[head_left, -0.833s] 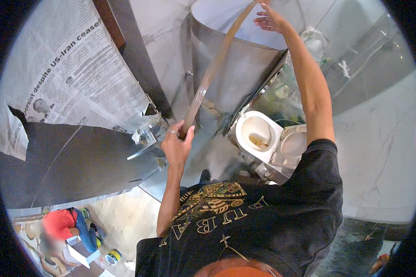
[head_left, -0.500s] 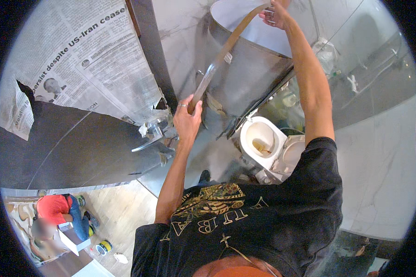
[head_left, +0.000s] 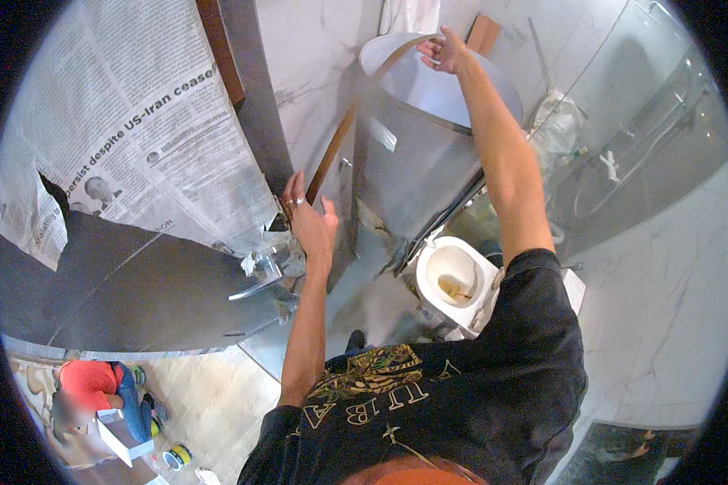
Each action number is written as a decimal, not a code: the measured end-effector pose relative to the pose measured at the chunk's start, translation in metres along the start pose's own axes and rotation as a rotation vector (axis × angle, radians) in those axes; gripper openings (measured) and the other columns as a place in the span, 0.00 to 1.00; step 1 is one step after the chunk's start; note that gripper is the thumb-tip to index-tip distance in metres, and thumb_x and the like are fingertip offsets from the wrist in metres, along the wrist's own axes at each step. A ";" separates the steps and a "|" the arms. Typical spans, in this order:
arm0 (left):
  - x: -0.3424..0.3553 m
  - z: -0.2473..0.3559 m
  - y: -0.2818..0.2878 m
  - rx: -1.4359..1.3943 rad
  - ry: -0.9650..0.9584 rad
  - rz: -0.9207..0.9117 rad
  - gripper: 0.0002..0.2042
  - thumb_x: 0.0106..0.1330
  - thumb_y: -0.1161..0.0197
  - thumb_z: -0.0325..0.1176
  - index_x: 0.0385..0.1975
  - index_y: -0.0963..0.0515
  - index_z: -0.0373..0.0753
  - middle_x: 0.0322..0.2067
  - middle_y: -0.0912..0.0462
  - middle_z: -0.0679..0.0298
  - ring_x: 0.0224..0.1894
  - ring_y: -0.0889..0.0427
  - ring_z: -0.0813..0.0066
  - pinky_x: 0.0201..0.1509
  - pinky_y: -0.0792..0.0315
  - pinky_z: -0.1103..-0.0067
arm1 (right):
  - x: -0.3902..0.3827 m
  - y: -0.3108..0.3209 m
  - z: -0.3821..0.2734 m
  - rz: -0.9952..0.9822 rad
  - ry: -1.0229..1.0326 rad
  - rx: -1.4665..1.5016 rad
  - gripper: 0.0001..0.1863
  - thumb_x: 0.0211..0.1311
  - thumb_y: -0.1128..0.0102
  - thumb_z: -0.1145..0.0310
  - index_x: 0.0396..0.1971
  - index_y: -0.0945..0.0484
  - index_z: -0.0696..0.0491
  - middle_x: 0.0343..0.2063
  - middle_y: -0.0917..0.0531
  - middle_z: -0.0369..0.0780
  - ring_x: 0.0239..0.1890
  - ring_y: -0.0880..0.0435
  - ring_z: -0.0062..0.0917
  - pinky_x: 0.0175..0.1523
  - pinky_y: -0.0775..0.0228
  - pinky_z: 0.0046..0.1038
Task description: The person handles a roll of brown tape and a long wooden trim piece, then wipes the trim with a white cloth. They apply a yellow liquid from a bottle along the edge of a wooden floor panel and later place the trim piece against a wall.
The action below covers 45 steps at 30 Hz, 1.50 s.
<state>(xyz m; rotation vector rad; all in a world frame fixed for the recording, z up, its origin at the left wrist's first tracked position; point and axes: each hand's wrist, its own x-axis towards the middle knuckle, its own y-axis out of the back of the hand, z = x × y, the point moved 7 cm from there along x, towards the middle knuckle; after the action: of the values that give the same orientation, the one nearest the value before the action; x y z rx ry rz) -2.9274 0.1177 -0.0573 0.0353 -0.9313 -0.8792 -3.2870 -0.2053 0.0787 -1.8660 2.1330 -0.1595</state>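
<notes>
Brown strip stretched between two raised hands

The long brown strip (head_left: 341, 133) runs from centre up toward 12 o'clock, against the grey panel (head_left: 412, 170). The right hand (head_left: 445, 52) pinches its top end; the left hand (head_left: 310, 220) holds its lower end, fingers loosely spread. A toilet (head_left: 453, 279) sits at 4 o'clock, newspaper (head_left: 129, 137) at 10 o'clock.
</notes>
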 end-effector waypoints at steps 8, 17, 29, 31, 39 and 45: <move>-0.022 0.038 0.015 0.119 -0.188 -0.050 0.32 0.54 0.31 0.26 0.63 0.31 0.41 0.65 0.31 0.55 0.69 0.34 0.49 0.73 0.42 0.49 | 0.004 0.020 0.016 -0.033 -0.006 -0.051 0.33 0.74 0.56 0.40 0.62 0.35 0.54 0.50 0.21 0.40 0.52 0.20 0.29 0.58 0.31 0.43; -0.015 0.098 0.000 -0.252 -0.378 -0.138 0.27 0.57 0.32 0.25 0.59 0.26 0.42 0.62 0.28 0.54 0.64 0.28 0.49 0.70 0.35 0.53 | -0.014 0.020 0.027 -0.013 -0.060 0.011 0.39 0.73 0.55 0.38 0.69 0.41 0.55 0.50 0.19 0.42 0.51 0.19 0.29 0.58 0.30 0.43; 0.096 0.221 -0.103 -0.104 -0.837 -0.560 0.38 0.51 0.27 0.60 0.59 0.24 0.42 0.63 0.27 0.52 0.66 0.29 0.51 0.71 0.38 0.58 | -0.068 0.079 -0.016 0.105 0.160 -0.260 0.39 0.72 0.52 0.39 0.69 0.38 0.56 0.49 0.16 0.44 0.47 0.17 0.28 0.54 0.26 0.36; 0.107 0.226 -0.128 -0.072 -0.858 -0.748 0.36 0.48 0.23 0.55 0.56 0.21 0.41 0.55 0.20 0.54 0.58 0.22 0.54 0.62 0.30 0.60 | -0.089 0.079 -0.030 0.084 0.226 -0.253 0.38 0.71 0.51 0.39 0.67 0.36 0.56 0.48 0.16 0.43 0.47 0.17 0.27 0.55 0.26 0.36; 0.103 0.214 -0.188 -0.226 -0.727 -1.360 0.32 0.56 0.26 0.52 0.58 0.21 0.41 0.52 0.15 0.53 0.56 0.18 0.54 0.61 0.27 0.63 | -0.144 0.113 -0.049 0.099 0.340 -0.411 0.36 0.71 0.49 0.39 0.64 0.30 0.55 0.46 0.15 0.42 0.47 0.17 0.26 0.55 0.27 0.32; 0.103 0.207 -0.190 -0.296 -0.730 -1.371 0.26 0.61 0.30 0.36 0.60 0.22 0.42 0.52 0.16 0.52 0.55 0.18 0.53 0.63 0.28 0.64 | -0.095 0.101 -0.026 0.079 0.244 -0.264 0.37 0.69 0.43 0.43 0.67 0.34 0.55 0.54 0.20 0.47 0.49 0.17 0.31 0.55 0.24 0.38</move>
<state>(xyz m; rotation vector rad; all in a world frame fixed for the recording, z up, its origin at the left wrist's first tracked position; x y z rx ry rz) -3.1671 -0.0086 0.0691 0.1083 -1.4319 -2.4024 -3.3802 -0.0993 0.0892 -1.9878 2.4942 -0.0959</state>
